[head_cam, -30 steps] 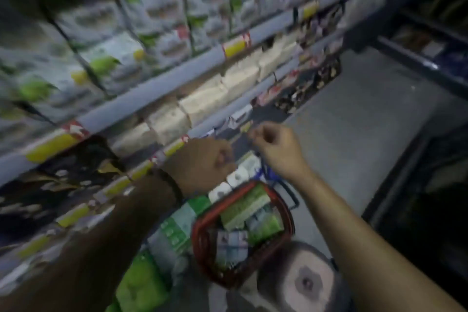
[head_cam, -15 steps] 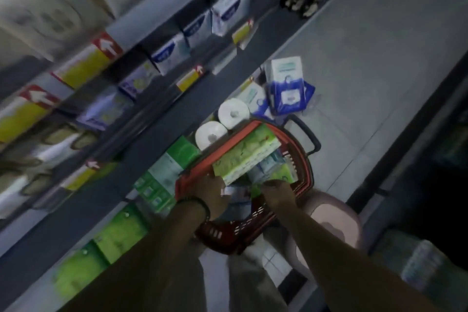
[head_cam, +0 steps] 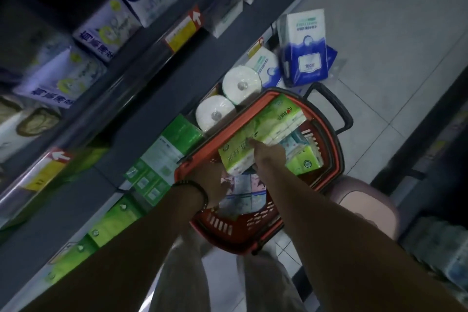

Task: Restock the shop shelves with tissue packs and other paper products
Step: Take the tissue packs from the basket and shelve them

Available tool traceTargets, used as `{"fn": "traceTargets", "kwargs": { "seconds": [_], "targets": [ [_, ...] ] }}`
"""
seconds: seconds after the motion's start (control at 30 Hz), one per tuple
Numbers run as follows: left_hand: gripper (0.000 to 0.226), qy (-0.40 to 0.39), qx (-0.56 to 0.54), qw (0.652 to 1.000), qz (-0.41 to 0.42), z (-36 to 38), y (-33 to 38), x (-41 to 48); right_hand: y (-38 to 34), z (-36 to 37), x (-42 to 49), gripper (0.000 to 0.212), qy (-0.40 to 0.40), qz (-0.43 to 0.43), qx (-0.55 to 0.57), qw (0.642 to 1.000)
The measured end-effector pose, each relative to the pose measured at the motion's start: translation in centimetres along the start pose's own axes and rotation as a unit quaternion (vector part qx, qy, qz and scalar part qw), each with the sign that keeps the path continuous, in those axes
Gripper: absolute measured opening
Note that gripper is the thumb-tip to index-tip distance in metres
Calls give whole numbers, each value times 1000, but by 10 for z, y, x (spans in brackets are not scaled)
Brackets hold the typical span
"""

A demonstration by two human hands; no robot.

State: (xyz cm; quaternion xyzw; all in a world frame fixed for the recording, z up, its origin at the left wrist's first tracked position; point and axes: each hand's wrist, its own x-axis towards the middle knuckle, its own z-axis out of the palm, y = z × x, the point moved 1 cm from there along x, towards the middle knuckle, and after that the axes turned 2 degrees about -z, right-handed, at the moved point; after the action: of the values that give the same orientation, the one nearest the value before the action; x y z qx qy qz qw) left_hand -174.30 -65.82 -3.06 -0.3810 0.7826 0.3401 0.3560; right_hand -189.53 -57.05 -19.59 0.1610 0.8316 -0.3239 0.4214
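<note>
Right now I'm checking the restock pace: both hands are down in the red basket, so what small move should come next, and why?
Probably lift the long green tissue pack clear of the red plastic basket. The right hand rests on it and the left hand is at its near end; it lies on top of the other packs.

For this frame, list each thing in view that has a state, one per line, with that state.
red basket: on the floor, filled with tissue packs, black handle up.
long green tissue pack: tilted, resting across the basket's top.
right hand: on the long green pack.
left hand: inside the basket, fingers hidden.
two white paper rolls: on end beside the basket.
blue and white pack: upright on the floor.
</note>
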Motion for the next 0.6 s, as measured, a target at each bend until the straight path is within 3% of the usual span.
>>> {"fn": "traceTargets", "kwargs": {
  "seconds": [0.23,0.37,0.5,0.6],
  "targets": [
    [29,74,-38,996,26,-68,14,-43,-60,-92,-111,56,-45,-116,-232,965],
    [27,150,14,985,87,-121,43,-107,-103,-154,-191,45,-110,-195,-295,929],
    [59,272,157,937,153,-185,65,-192,-172,-207,-283,37,-203,-294,-405,841],
    [80,343,234,889,193,-235,83,-266,-228,-234,-352,53,-227,-399,-475,751]
  ]
}}
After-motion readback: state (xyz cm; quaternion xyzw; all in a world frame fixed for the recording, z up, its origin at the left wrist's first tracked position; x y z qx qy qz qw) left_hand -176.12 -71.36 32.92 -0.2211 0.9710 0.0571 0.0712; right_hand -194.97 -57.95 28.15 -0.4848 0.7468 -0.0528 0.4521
